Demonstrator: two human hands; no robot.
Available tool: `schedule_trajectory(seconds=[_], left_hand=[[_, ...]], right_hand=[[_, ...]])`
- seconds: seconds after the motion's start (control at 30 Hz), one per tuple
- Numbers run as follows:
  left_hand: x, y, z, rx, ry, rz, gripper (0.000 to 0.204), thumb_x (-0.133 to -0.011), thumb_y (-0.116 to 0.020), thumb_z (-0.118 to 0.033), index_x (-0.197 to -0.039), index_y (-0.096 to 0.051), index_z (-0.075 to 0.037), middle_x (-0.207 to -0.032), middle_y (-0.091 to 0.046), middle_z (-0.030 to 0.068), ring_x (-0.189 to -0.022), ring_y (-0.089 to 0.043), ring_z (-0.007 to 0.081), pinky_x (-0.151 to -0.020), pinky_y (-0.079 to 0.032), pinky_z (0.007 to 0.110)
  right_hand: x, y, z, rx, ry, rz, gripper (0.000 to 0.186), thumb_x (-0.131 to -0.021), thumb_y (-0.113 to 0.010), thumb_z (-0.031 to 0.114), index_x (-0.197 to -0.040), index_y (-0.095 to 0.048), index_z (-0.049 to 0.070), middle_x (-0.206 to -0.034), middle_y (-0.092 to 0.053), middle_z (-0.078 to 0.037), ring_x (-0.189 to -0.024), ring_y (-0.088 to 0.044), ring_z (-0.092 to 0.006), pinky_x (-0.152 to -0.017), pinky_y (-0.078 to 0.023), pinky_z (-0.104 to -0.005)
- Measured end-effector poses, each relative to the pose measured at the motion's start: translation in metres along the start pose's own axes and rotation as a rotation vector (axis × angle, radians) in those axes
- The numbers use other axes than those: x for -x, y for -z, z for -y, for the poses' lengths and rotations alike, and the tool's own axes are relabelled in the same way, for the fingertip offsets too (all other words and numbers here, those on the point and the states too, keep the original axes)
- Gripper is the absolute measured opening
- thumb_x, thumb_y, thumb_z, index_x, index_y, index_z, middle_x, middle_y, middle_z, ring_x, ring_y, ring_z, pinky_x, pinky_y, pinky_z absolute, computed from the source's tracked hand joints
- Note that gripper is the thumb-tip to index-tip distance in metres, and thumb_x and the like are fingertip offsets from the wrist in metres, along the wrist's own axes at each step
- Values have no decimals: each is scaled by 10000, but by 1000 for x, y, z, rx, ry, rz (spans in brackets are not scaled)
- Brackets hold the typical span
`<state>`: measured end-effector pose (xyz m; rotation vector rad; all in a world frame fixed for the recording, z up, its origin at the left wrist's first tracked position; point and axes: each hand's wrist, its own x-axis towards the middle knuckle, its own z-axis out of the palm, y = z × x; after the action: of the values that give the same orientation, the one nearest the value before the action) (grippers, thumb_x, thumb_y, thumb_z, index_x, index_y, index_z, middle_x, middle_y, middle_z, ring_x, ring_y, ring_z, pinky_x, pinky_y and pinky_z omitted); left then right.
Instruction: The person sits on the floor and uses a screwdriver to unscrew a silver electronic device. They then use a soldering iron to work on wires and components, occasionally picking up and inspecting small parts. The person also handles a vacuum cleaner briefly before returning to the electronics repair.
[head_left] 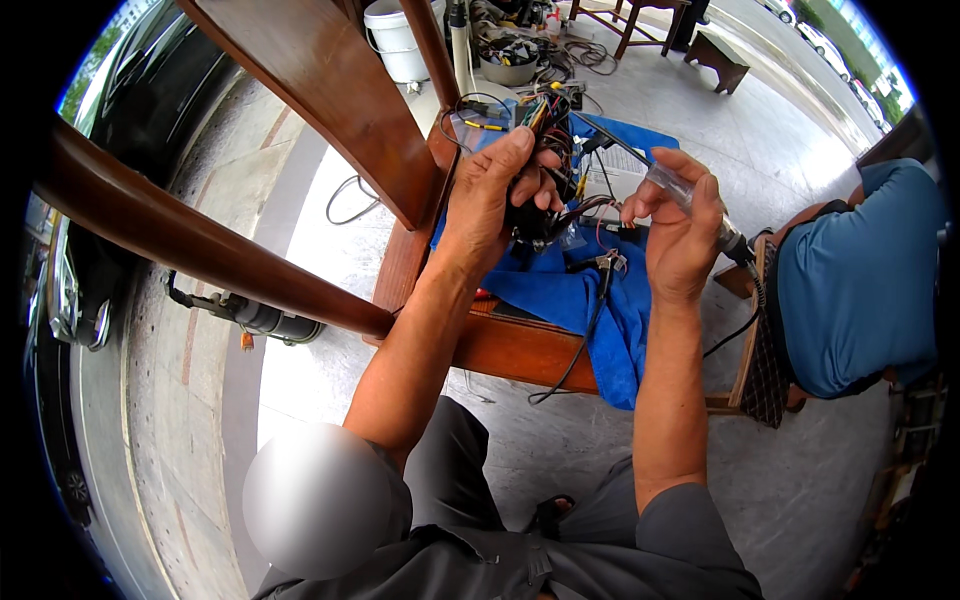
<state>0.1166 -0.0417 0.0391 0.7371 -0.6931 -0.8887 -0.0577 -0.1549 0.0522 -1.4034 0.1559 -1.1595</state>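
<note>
My left hand is closed around a bundle of multicoloured wires; dark leads hang below its fingers. Between the fingers of my right hand lies a clear-handled probe, with a black cable running from its dark lower end. The fingertips of that hand come close to thin wires stretching from the bundle; I cannot tell whether they touch. Under both hands a blue cloth is spread over a wooden bench. A small metal clip on a black lead rests on the cloth.
Wooden posts and a broad slat rise at the left of the bench. On the right sits a person in a teal shirt. Behind stand a white bucket, a basin of parts and a small stool. A car is at far left.
</note>
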Motion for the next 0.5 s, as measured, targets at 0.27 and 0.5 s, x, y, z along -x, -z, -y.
schedule_trajectory(seconds=[0.27,0.5], left_hand=[[0,2,3,-40,-39,24,475,-1111,-456,-388,-916,-651,-1,-546,-346,-21,-590,-521,165,-669,-532,370],[6,-6,6,-216,-80,87,435,-1080,-519,-315,-843,-676,15,-543,-427,1,-560,-510,131,-625,-497,313]], right_hand=[[-6,-15,2,206,123,-206,635,-1067,-522,547,-1372,-548,-9,-964,-727,-142,-825,-686,-172,-719,-575,-330],[-2,-16,-4,380,62,-104,472,-972,-769,370,-1263,-631,25,-1025,-762,-113,-999,-719,-169,-882,-574,-302]])
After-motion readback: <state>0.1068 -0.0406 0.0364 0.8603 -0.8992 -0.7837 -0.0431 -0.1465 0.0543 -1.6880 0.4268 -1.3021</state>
